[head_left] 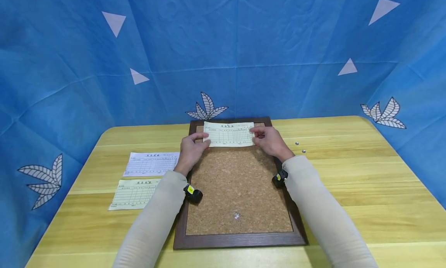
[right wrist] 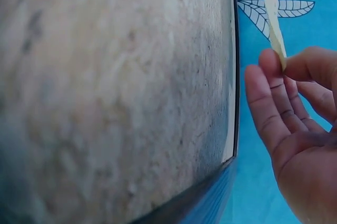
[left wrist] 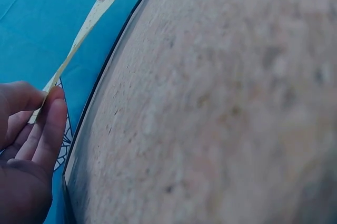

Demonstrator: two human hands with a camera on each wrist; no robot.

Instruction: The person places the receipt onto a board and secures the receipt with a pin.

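A pale yellow receipt slip printed with a grid is stretched between both hands over the top end of a cork board with a dark brown frame. My left hand pinches its left edge between thumb and fingers. At the opposite edge my right hand has the same kind of pinch. Seen side-on in the left wrist view, the slip is slightly twisted and stands off the cork. In the right wrist view, thumb and index finger of the right hand grip the slip's end.
To the left on the wooden table lie a whitish receipt slip and another pale yellow slip, partly covered by my left sleeve. Two small silvery tacks lie right of the board. A small shiny cluster sits low on the cork. Blue cloth hangs behind.
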